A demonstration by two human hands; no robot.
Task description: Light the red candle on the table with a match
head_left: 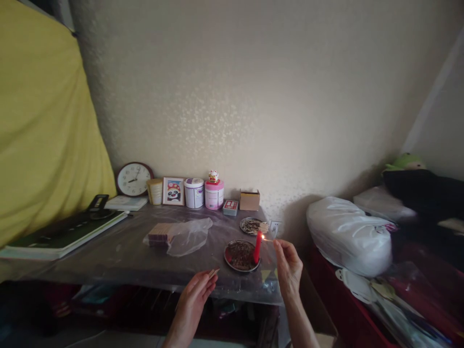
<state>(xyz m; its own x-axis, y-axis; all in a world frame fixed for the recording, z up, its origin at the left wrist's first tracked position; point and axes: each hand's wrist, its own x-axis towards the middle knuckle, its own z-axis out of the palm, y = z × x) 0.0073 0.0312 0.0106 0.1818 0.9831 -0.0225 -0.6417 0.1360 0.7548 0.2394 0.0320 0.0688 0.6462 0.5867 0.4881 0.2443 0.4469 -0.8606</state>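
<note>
My right hand (289,267) pinches a thin wooden match (268,240) between thumb and fingers. A small bright flame (263,237) glows at its tip, beside the top of a red candle (257,249). The candle stands upright at the right side of a round metal plate (227,261) with a dark, patterned surface. Lower and to the left, my left hand (192,296) is closed around a small matchbox (213,273), mostly hidden by the fingers. Behind the candle, a second round plate (243,229) holds many loose matchsticks (255,225).
On the plastic-covered table (119,261) lie a stack of small boxes (160,234) and a clear plastic bag (192,237). A clock (134,179), picture frame (173,191), two tins and a cardboard box (250,200) line the wall. White bags (348,237) sit right.
</note>
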